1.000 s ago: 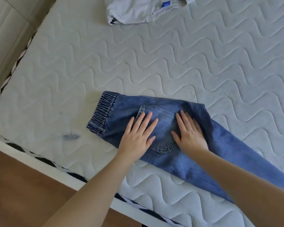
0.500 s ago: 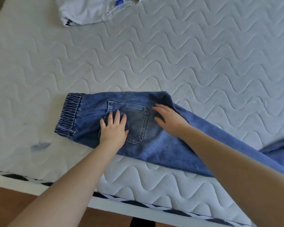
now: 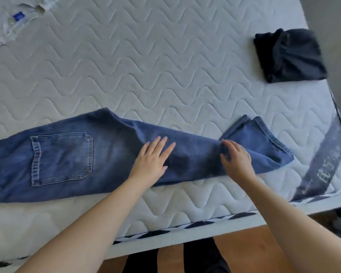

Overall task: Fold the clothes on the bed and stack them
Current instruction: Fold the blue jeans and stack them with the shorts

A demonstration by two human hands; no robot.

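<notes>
This is a bedroom in a home. A bed (image 3: pixel 185 229) fills most of the view, stripped to a bare white mattress (image 3: pixel 165 66) quilted in wavy lines, with black-and-white patterned piping along its edge and a dark printed band (image 3: pixel 321 166) across the near right corner. Household laundry lies on it: blue jeans (image 3: pixel 87 154) spread flat, a folded black garment (image 3: pixel 289 56) near the far right edge, and a white garment (image 3: pixel 10 20) with a small blue label at the far left. Below the bed's edge runs a warm wooden floor (image 3: pixel 244 251).
</notes>
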